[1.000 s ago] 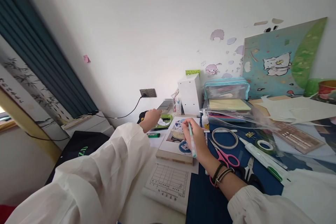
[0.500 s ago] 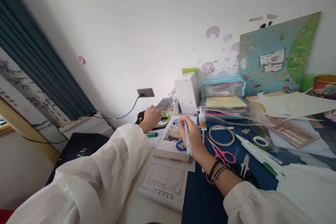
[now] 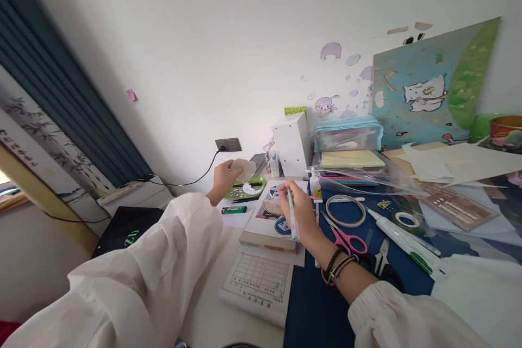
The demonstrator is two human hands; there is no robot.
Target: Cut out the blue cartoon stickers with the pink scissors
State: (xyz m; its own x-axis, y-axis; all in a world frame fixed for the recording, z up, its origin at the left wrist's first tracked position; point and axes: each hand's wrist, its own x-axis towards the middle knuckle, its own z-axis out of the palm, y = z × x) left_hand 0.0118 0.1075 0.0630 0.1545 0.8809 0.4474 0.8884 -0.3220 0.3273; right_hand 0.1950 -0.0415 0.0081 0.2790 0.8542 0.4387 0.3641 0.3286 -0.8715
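Between the thumb and fingers of my left hand (image 3: 224,178) is a pale, round-edged paper cutout (image 3: 243,169), raised above a green tray (image 3: 261,180). A white piece (image 3: 249,189) and dark slim tools lie in that tray. My right hand (image 3: 299,207) grips a white pen with a mint-green end (image 3: 292,217), over the right side of a thick block (image 3: 265,242) topped with a printed picture sheet. Round blue-and-white pictures (image 3: 282,225) show on the sheet, partly hidden by this hand. A green glue-stick-like tube (image 3: 234,210) lies left of the block.
Pink-handled scissors (image 3: 350,242), black-handled scissors (image 3: 383,261), a coiled ring (image 3: 346,223) and a tape roll (image 3: 406,221) lie to the right. A small glue bottle (image 3: 315,185) stands behind my right hand. A white box (image 3: 287,144) and clear pouch (image 3: 348,136) stand at the wall.
My left hand has drawn back left and up from the green tray, lifting the pale cutout. More of the tray and the green tube shows now. My right hand stays nearly still with the pen.
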